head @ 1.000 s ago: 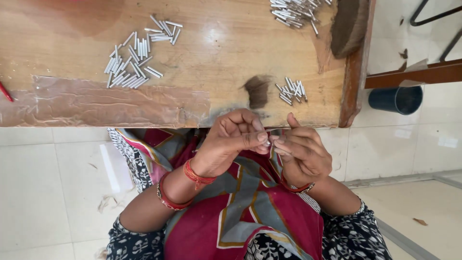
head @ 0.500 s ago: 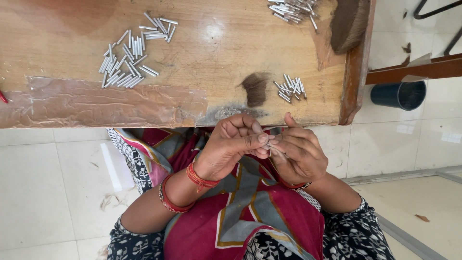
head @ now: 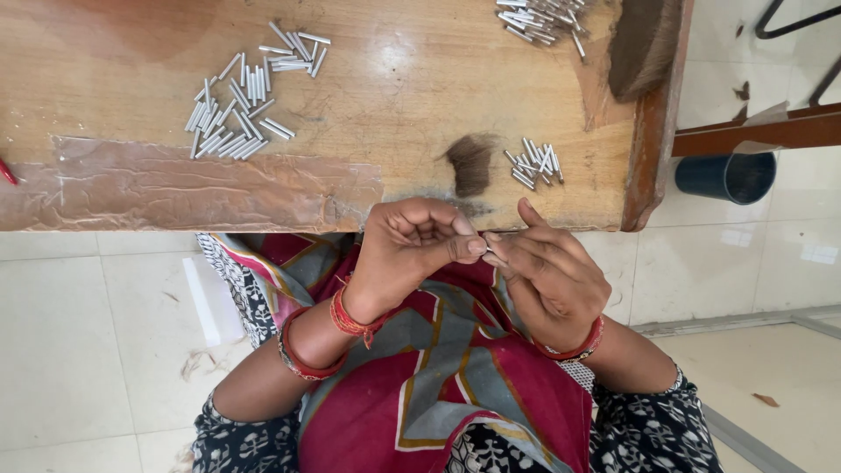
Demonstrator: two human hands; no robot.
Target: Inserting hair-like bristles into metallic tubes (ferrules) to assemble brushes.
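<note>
My left hand [head: 412,254] and my right hand [head: 547,280] meet fingertip to fingertip just below the near edge of the wooden table [head: 394,61], above my lap. Both pinch a small thin piece [head: 484,242] between thumbs and forefingers; it is mostly hidden and I cannot tell what it is. Red bangles sit on both wrists. Closest on the table are a small tuft of dark hair [head: 471,165] and a little pile of short silver tubes [head: 536,162].
A larger heap of silver tubes [head: 241,96] lies at the left and another [head: 543,17] at the far edge. A brown hair bundle [head: 644,44] rests at the table's right corner. A dark blue cup [head: 727,175] stands on the tiled floor.
My hands stay pressed together at the table's edge. The left fingers have curled a little tighter over the pinch and the thin piece shows less.
</note>
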